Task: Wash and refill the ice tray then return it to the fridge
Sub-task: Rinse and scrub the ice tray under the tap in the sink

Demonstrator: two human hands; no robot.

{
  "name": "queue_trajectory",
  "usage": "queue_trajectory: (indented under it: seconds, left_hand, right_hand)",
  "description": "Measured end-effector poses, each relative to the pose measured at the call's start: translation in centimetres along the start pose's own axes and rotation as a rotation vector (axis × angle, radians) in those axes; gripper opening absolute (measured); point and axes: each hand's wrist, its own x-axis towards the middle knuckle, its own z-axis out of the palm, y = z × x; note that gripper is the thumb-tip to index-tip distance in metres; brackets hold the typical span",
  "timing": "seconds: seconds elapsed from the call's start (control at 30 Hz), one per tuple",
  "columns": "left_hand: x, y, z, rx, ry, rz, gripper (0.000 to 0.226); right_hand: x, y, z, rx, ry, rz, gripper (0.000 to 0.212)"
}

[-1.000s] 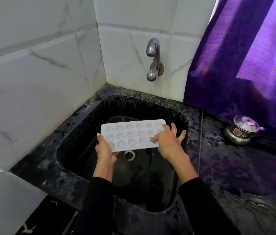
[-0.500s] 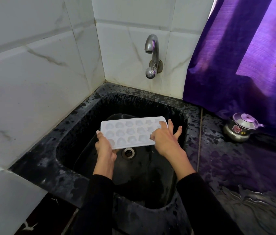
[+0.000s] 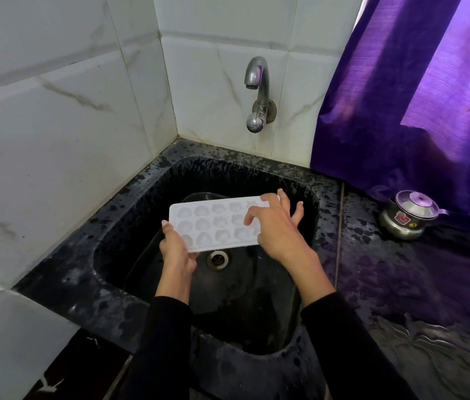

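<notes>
A white ice tray [image 3: 213,223] with shaped cells is held level over the black sink [image 3: 130,226], above the drain [image 3: 217,258]. My left hand [image 3: 176,248] grips its near left corner, thumb on top. My right hand [image 3: 277,226] lies over the tray's right end with fingers spread, fingertips touching the cells. The steel tap [image 3: 257,92] on the wall behind is not running.
White marble tiles close off the left and back. A purple curtain [image 3: 418,96] hangs at the right. A small steel pot with a lid [image 3: 409,215] stands on the wet black counter [image 3: 401,284] to the right of the sink.
My right hand has slid leftward over the tray's cells, fingers more spread. The tray and my left hand stay in nearly the same place.
</notes>
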Motion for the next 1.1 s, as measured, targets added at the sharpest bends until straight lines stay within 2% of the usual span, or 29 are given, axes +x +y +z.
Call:
queue_trajectory:
  seconds: [0.3,0.4,0.6,0.9,1.1]
  left_hand:
    - [0.0,-0.1,0.0,-0.015,0.015,-0.005,0.038]
    - [0.0,-0.1,-0.1,-0.013,0.021,0.001,0.037]
    - [0.0,-0.4,-0.1,0.016,0.021,-0.008,0.037]
    - [-0.3,-0.7,0.4,-0.005,0.002,-0.024,0.040]
    - [-0.2,-0.9,0.1,0.017,0.004,-0.040,0.043]
  right_hand:
    - [-0.3,-1.1,0.9,-0.083,-0.161,-0.004,0.063]
    - [-0.6,-1.1,1.1,-0.089,-0.179,-0.011,0.064]
    - [-0.9,-1.2,0.6,-0.109,-0.207,0.021,0.055]
    - [-1.1,-1.2,1.1,-0.167,-0.158,0.017,0.062]
    - [-1.0,-1.0,0.4,-0.146,-0.202,0.043,0.051]
